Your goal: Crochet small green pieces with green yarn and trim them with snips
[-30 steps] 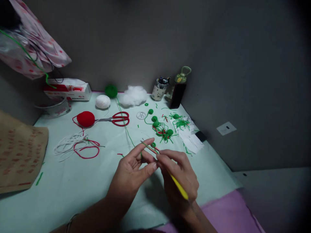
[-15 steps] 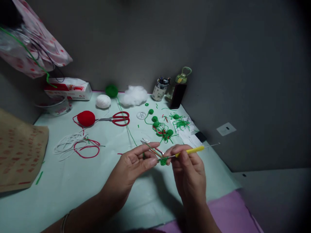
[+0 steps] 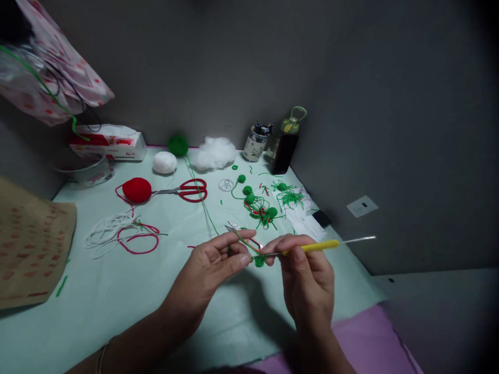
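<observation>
My right hand [image 3: 307, 275] grips a crochet hook [image 3: 315, 246] by its yellow handle; one metal end sticks out to the right, the other reaches left into a small green crochet piece [image 3: 259, 261]. Thumb and fingertips of my left hand [image 3: 210, 275] pinch that piece at its left edge. Green yarn [image 3: 245, 240] passes over my raised left index finger and down to the work. From the hand, a strand leads back to the green yarn ball [image 3: 178, 146] by the wall. Small snips [image 3: 233, 227] lie on the table just behind my fingers, partly hidden.
Red-handled scissors [image 3: 193, 190], a red yarn ball [image 3: 136, 190] and a white yarn ball [image 3: 164, 162] lie behind my left hand. Green crocheted balls [image 3: 248, 198] and yarn scraps spread behind my right. Farther back are white stuffing [image 3: 214, 154], a pen cup [image 3: 254, 144] and a bottle [image 3: 293, 122].
My right hand has shifted slightly right and the hook with it, its free end now farther right and lower. My left hand stays nearly in place, still pinching the green piece.
</observation>
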The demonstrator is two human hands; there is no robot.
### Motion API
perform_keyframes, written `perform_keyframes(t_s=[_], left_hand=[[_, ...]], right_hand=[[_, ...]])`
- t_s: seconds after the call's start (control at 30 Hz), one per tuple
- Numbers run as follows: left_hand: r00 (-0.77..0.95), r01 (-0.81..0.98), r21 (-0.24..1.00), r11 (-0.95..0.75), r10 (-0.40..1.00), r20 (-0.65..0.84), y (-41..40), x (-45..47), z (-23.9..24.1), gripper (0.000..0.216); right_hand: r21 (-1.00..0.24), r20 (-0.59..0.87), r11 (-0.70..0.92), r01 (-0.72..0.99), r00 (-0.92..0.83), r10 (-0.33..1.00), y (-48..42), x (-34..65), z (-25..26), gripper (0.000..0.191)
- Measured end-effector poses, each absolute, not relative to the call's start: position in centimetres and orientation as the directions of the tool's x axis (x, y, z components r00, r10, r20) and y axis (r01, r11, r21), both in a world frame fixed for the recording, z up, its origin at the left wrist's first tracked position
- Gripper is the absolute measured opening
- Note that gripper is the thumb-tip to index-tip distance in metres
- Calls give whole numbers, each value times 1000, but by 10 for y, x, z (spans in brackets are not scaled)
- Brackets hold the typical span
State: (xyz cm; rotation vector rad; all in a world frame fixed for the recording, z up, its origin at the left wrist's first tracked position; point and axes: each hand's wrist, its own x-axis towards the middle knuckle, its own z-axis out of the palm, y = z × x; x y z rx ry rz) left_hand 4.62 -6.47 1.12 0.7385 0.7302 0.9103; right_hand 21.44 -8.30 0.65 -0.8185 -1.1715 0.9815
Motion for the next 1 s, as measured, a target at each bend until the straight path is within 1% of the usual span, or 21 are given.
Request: perform_keyframes(t_s=[0.13,0.3,0.4,0.5,0.6,0.7,0.8,0.93,0.97,1.0], left_hand=[[403,-393,834,388,888,-223,-65,45,10,31],[395,-378,845,377,892,-221,-65,44,11,31],[378,-372,850,372,897,-227,-65,45,13,29],[349,-376,853,362,908,-231,-64,46,15,27],[332,-377,852,364,912,-242,-63,46,16,28],[330,-377,850,369,911,-249,-62,46,17,34],[331,-392,845,363,913,-239,-63,46,17,42],[386,-472,785,401,895,-225,-67,47,15,46],[414,-496,752,433,880,-234,-67,47,15,46],[447,-516,712,475,859,-249,-67,47,15,46]], right_hand=[[-903,395,404,-145,85,915,-85,215,7,21],[-904,403,410,-122,78,912,-86,216,6,21],[-892,439,444,-81,72,896,-86,215,6,22],[-871,490,492,-16,64,870,-88,213,8,23],[-826,560,555,98,27,828,-92,212,9,24],[-716,656,651,250,-76,751,-96,214,8,25],[-532,726,727,434,-207,656,-100,217,6,31],[-206,724,715,668,-387,570,-100,215,2,45],[-147,727,699,700,-403,556,-100,214,1,45],[-118,734,684,720,-401,548,-100,213,0,46]])
